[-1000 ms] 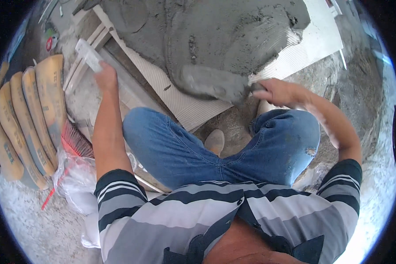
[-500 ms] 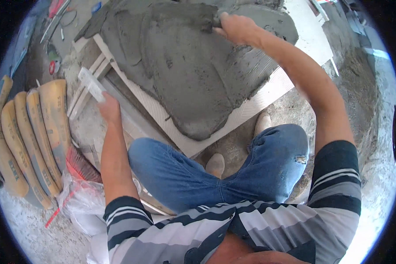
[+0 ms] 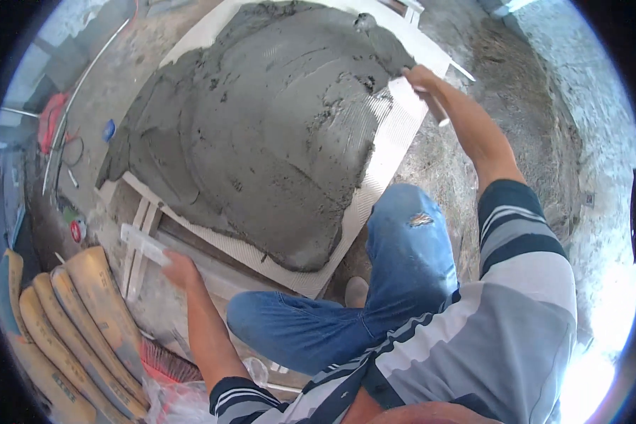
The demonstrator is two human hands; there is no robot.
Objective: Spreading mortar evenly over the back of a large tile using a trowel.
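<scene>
Wet grey mortar [image 3: 275, 134] is spread thickly over a large white ridged slab [image 3: 396, 134], part of whose surface shows along the right edge. At that edge my right hand [image 3: 424, 79] is closed round a trowel-like tool with a pale handle [image 3: 439, 112]; its working end is smeared and hard to make out against the mortar. On the near left, my left hand [image 3: 180, 269] grips one end of a pale flat bar [image 3: 145, 242]. The bar lies across the light frame strips [image 3: 136, 263] beside the slab.
Several full tan sacks [image 3: 85, 318] stand at the lower left, with a red broom head [image 3: 166, 362] and clear plastic film [image 3: 180, 403] near them. A pale pole [image 3: 85, 88], a red bag [image 3: 53, 120] and a small blue object [image 3: 109, 130] lie at the far left.
My right hand has moved from the far part of the mortar to the slab's right edge. More ridged white surface shows there. The view has turned; my left hand still grips the bar.
</scene>
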